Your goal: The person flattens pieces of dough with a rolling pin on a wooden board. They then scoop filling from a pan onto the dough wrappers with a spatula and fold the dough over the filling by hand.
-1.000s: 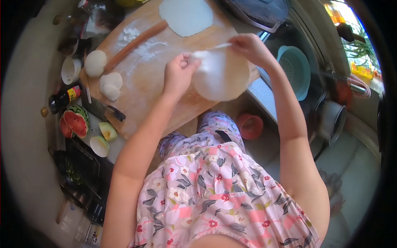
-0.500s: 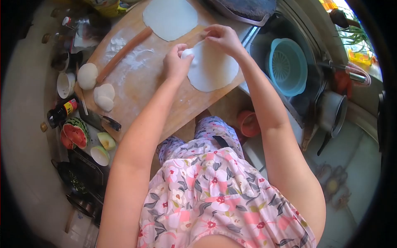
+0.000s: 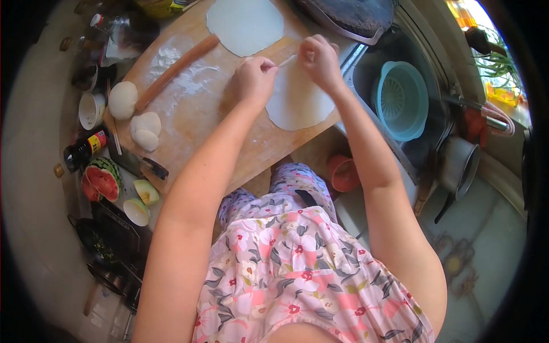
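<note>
My left hand point(image 3: 257, 79) pinches the upper left edge of a thin dough sheet point(image 3: 300, 103). My right hand point(image 3: 320, 60) is closed at the sheet's top edge; its fingertips are curled in and what they grip is partly hidden. The sheet's lower part lies near the right edge of the floured wooden board point(image 3: 200, 134). Beyond my hands a second flat dough sheet point(image 3: 245, 26) lies on the board. A rolling pin point(image 3: 178, 71) rests left of it, with loose flour point(image 3: 166, 60) around it. Two dough lumps point(image 3: 123, 100) point(image 3: 146, 130) sit by the pin's near end.
A knife point(image 3: 153, 168), a dark bottle point(image 3: 86, 148), cut watermelon point(image 3: 104, 178) and melon pieces point(image 3: 137, 211) are at the left. To the right are a blue-green basket point(image 3: 403, 102), a pot point(image 3: 459, 166) and a dark pan point(image 3: 354, 14). Below the board stands a red container point(image 3: 344, 173).
The dough sheet has come down from being held up and now rests on the board. Since half a second ago, my right hand has curled more closed and its edge of the sheet is pulled.
</note>
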Tool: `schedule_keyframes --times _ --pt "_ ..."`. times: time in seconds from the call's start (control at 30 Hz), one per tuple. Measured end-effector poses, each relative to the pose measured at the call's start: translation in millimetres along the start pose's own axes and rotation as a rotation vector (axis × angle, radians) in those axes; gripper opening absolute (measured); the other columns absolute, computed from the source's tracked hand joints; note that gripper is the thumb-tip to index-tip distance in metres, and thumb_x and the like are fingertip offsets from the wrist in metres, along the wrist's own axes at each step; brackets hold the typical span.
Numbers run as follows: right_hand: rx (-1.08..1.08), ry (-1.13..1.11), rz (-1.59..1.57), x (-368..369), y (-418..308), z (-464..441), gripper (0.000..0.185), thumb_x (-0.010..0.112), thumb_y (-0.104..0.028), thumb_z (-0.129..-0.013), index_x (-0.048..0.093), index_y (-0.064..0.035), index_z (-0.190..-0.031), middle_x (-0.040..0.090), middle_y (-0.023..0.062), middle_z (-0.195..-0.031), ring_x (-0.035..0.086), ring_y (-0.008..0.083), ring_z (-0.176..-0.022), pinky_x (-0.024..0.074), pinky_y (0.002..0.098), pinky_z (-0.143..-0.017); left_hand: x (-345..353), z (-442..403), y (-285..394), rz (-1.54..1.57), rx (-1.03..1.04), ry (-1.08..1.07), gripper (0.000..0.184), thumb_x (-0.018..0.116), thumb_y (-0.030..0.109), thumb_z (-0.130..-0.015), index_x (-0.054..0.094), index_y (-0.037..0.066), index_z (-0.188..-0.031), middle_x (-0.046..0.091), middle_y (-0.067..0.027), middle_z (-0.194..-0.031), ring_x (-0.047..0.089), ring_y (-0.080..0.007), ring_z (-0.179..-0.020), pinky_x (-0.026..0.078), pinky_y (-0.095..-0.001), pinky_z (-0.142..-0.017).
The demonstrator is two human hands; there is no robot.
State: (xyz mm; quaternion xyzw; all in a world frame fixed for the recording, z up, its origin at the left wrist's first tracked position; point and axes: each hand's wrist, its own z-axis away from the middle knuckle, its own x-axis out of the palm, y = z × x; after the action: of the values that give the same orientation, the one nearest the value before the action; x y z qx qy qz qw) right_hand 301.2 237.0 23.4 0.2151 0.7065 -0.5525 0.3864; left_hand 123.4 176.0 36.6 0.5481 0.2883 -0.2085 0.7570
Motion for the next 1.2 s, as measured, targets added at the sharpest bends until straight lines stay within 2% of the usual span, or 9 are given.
schedule_keyframes --times 0.07,0.17,0.27,0.5,0.67,0.8,0.9,0.93,1.2 --pt "0.011 0.256 0.14 11 -12 25 0.031 0.064 -0.024 -0.08 0.065 -0.0103 -0.108 0.059 0.0102 -0.126 0.053 0.0275 -0.118 0.0314 0.0482 -0.101 4 3 -15 0.052 0.044 0.106 0.024 0.074 0.022 -0.076 0.071 0.011 -0.098 0.066 -0.0061 -0.094 0.064 -0.0216 -0.082 0.052 -0.0345 -0.074" --pt "-0.105 0.15 0.447 19 -44 60 0.059 0.061 -0.032 -0.086 0.046 -0.0108 -0.138 0.037 0.0095 -0.15 0.031 0.0256 -0.141 0.0222 0.0518 -0.111 -15 31 -30 -0.009 0.221 0.211 0.023 0.072 0.012 -0.077 0.068 0.01 -0.1 0.061 -0.0072 -0.104 0.062 -0.0231 -0.09 0.051 -0.0336 -0.079" --pt "0.02 -0.054 0.363 41 -43 71 0.071 0.056 -0.038 -0.09 0.027 -0.0123 -0.15 0.023 0.0068 -0.158 0.016 0.0241 -0.147 0.0118 0.0545 -0.116 -40 80 -59 0.063 0.26 0.123 0.028 0.071 0.006 -0.076 0.066 0.008 -0.103 0.058 -0.0091 -0.109 0.06 -0.0248 -0.096 0.05 -0.0345 -0.082" --pt "-0.136 -0.17 0.439 40 -76 88 0.063 0.051 -0.044 -0.092 0.034 -0.0191 -0.148 0.023 0.0064 -0.158 0.017 0.0266 -0.147 0.0113 0.0601 -0.113 -88 159 -100 0.049 0.067 0.271 0.038 0.071 0.008 -0.075 0.062 0.008 -0.112 0.055 -0.0147 -0.116 0.054 -0.034 -0.111 0.044 -0.0416 -0.094" --pt "-0.465 -0.058 0.197 53 -115 38 0.06 0.063 -0.022 -0.086 0.041 -0.0113 -0.141 0.033 0.0091 -0.152 0.025 0.0273 -0.143 0.0195 0.0538 -0.113 -130 127 -153 -0.31 -0.057 0.594 0.053 0.073 0.014 -0.075 0.055 0.004 -0.124 0.047 -0.0173 -0.133 0.043 -0.0346 -0.125 0.034 -0.0446 -0.105" --pt "-0.649 0.016 0.332 106 -139 -49 0.05 0.057 -0.005 -0.079 0.052 -0.0092 -0.129 0.048 0.01 -0.139 0.037 0.0261 -0.136 0.0215 0.0511 -0.114 -157 97 -193 -0.63 -0.262 0.504 0.052 0.076 0.021 -0.073 0.058 0.005 -0.119 0.042 -0.0167 -0.139 0.037 -0.0337 -0.132 0.031 -0.045 -0.107" --pt "-0.685 -0.234 0.407 118 -144 -83 0.034 0.055 -0.002 -0.078 0.06 -0.0082 -0.111 0.059 0.0075 -0.119 0.048 0.0257 -0.123 0.0233 0.0484 -0.114 -182 100 -163 -0.722 -0.328 0.414 0.048 0.08 0.027 -0.068 0.061 0.007 -0.108 0.046 -0.0141 -0.139 0.045 -0.032 -0.125 0.031 -0.0456 -0.106" --pt "-0.803 -0.099 0.308 122 -141 -84 0.023 0.055 -0.002 -0.077 0.062 -0.0082 -0.098 0.06 0.0052 -0.1 0.055 0.0256 -0.107 0.0236 0.0469 -0.115 -182 103 -164 -0.686 -0.296 0.418 0.047 0.081 0.028 -0.068 0.061 0.007 -0.106 0.051 -0.0127 -0.133 0.049 -0.0312 -0.12 0.034 -0.0452 -0.103" --pt "-0.684 -0.034 0.223 38 -129 -4 0.02 0.059 -0.007 -0.078 0.062 -0.0103 -0.098 0.058 0.0041 -0.093 0.057 0.0238 -0.091 0.0413 0.0368 -0.086 -176 102 -158 0.036 -0.213 0.464 0.036 0.078 0.016 -0.076 0.062 0.003 -0.105 0.071 -0.0105 -0.088 0.068 -0.0188 -0.075 0.052 -0.0292 -0.069"
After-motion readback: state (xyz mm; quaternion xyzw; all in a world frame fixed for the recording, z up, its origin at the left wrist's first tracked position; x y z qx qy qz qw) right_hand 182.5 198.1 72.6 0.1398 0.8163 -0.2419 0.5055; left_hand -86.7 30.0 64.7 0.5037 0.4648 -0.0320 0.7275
